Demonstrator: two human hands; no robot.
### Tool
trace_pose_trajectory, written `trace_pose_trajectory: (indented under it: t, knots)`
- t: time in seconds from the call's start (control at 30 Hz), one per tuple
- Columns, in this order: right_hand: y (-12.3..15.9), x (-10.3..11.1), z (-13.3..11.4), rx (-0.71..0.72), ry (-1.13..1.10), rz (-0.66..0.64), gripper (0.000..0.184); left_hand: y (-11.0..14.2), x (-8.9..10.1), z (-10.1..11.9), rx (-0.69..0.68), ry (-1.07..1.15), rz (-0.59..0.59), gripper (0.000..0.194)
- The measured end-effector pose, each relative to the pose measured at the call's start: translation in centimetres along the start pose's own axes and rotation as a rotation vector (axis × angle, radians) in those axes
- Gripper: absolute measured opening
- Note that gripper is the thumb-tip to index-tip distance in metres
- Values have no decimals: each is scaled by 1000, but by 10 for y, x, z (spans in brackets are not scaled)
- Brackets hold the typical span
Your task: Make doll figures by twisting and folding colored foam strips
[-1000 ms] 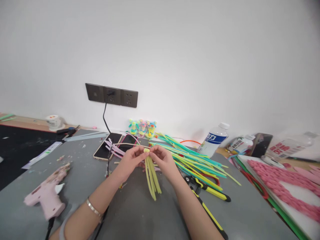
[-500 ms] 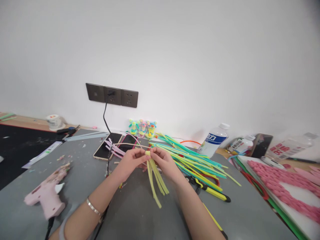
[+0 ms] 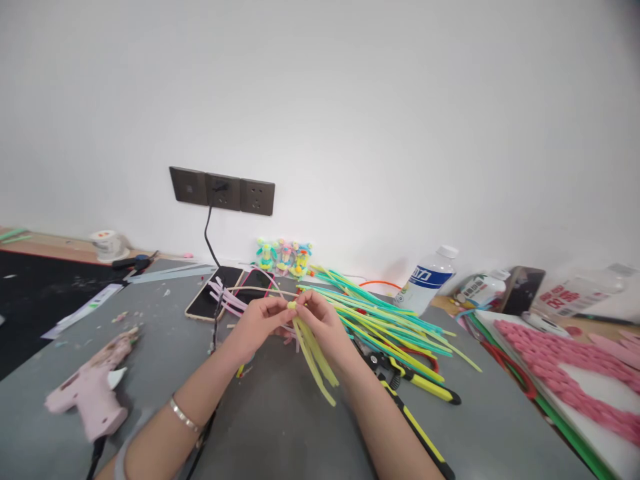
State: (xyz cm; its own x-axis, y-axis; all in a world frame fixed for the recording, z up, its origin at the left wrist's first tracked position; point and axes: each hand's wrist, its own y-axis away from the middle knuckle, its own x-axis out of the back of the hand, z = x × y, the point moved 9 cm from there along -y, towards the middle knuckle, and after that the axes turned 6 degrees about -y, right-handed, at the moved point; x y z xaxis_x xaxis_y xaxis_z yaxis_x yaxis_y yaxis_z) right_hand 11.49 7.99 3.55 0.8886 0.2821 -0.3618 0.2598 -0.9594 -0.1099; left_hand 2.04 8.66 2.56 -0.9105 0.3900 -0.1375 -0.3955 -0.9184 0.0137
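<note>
Both hands meet over the middle of the table, pinching a small bundle of yellow pipe cleaners [image 3: 316, 363] near its knotted top. My left hand [image 3: 261, 323] is closed on the left side of that top. From the right, the fingers of my right hand [image 3: 321, 323] press on the strands just below it. The loose ends hang down toward me, slightly fanned. Behind my right hand lies a pile of yellow and teal pipe cleaners [image 3: 390, 320]. Lilac pipe cleaners [image 3: 230, 298] lie beyond my left hand.
A pink glue gun [image 3: 93, 393] lies at left. Yellow-black pliers [image 3: 420, 383] rest at right. Two phones [image 3: 213, 293], three small pipe-cleaner figures [image 3: 284, 257] and a water bottle [image 3: 427, 280] are toward the wall. A black cord [image 3: 213, 243] runs from the socket [image 3: 223, 191] to the table.
The hanging yellow strands have swung to the right and bunched closer together. My right fingers have shifted slightly up and left on the top of the bundle. More of the pliers shows.
</note>
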Motion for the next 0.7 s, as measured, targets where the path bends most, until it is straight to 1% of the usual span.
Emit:
trace_pose_trajectory:
  t: [0.13, 0.3, 0.4, 0.5, 0.6, 0.7]
  knots:
    - [5, -2, -8, -47, 38, -16, 26, 2, 0, 3, 18, 79, 10, 30]
    - [8, -6, -16, -91, 91, -94, 30, 3, -3, 6, 31, 134, -22, 30]
    - [7, -6, -15, -66, 158, -128, 28, 3, -4, 6, 37, 116, -49, 29]
    - [5, -5, -14, -19, 202, -129, 22, 3, -4, 5, 42, 99, -65, 28]
    - [4, -3, -13, -13, 172, -126, 17, 4, -5, 3, 69, 110, -101, 28]
    - [5, -2, -13, -35, 155, -122, 16, 5, -10, 0, 112, 179, -154, 28]
